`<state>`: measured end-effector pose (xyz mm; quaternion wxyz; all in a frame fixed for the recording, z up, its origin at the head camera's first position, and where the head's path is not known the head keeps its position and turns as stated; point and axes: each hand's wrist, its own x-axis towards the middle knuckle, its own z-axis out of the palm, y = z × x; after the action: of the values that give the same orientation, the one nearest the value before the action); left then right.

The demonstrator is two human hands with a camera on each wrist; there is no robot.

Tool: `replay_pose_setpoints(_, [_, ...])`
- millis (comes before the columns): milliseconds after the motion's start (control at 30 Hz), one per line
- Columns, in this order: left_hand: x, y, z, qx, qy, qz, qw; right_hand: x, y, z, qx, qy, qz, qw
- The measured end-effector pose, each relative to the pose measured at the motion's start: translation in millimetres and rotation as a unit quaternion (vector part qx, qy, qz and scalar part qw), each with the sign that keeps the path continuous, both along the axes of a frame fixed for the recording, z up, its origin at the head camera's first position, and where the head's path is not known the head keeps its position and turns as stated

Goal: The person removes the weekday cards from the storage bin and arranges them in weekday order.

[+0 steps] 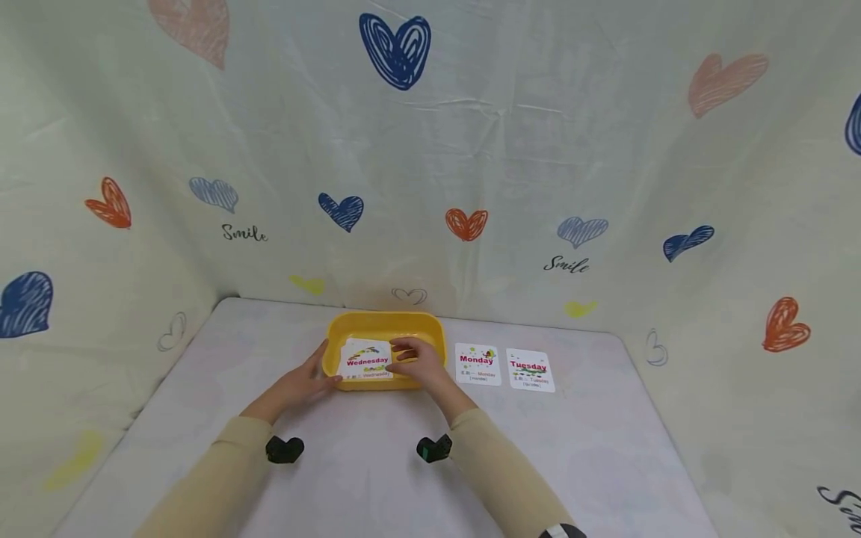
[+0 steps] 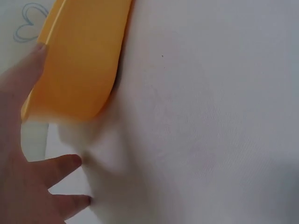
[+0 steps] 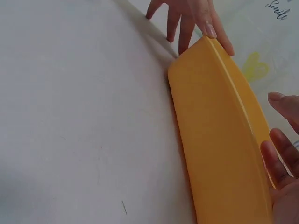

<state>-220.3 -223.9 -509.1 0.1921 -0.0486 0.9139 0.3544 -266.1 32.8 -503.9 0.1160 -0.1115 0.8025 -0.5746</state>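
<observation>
A yellow tray [image 1: 386, 320] stands at the back of the table, holding a white card [image 1: 356, 370] printed "Wednesday", with at least one more card edge behind it. My left hand [image 1: 306, 385] is at the tray's left end. Its thumb touches the rim near the front corner, and the other fingers spread outside the wall. Over the tray's right part is my right hand [image 1: 420, 365], fingers loosely bent and thumb apart. Its fingertips reach the Wednesday card's right edge; nothing visibly pinched. The right wrist view shows this right hand [image 3: 282, 158] beyond the long wall, card hidden.
Right of the tray lie a "Monday" card [image 1: 477, 365] and a "Tuesday" card [image 1: 530, 370], side by side and face up on the white table [image 1: 377, 463]. A curtain [image 1: 504, 164] printed with hearts hangs behind and around the table.
</observation>
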Motion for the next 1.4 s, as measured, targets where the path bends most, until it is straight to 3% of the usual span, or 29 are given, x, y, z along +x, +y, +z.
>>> replay_pose_setpoints(367, [-0.1,-4.5,12.1,-0.036,-0.017,-0.041,0.9983,-16.0,-5.6,-2.3,0.06,-0.038,0.046,0.996])
replay_pose_setpoints(533, [-3.2,-7.3,9.1,-0.049,-0.026,-0.045,0.9974,-22.1,-7.8,-4.8,0.069,-0.071,0.065,0.993])
replay_pose_setpoints(767, [-5.7,-7.1,6.6,-0.045,-0.028,-0.048,0.9975,-29.5,-11.8,-11.4,0.092,-0.078,0.063,0.991])
replay_pose_setpoints(933, [-7.9,-7.4,9.4,-0.038,-0.028,-0.051,0.9976,-33.4,-14.0,-14.6,0.107,-0.083,0.069,0.988])
replay_pose_setpoints(1167, [-13.3,-6.9,13.7,-0.044,-0.041,-0.052,0.9968,-40.7,-13.5,-18.0,0.118,-0.125,0.076,0.982])
replay_pose_setpoints(1400, [-12.1,-5.1,21.4,-0.054,-0.036,-0.067,0.9957,-46.1,-13.9,-19.9,0.138,-0.12,0.082,0.98])
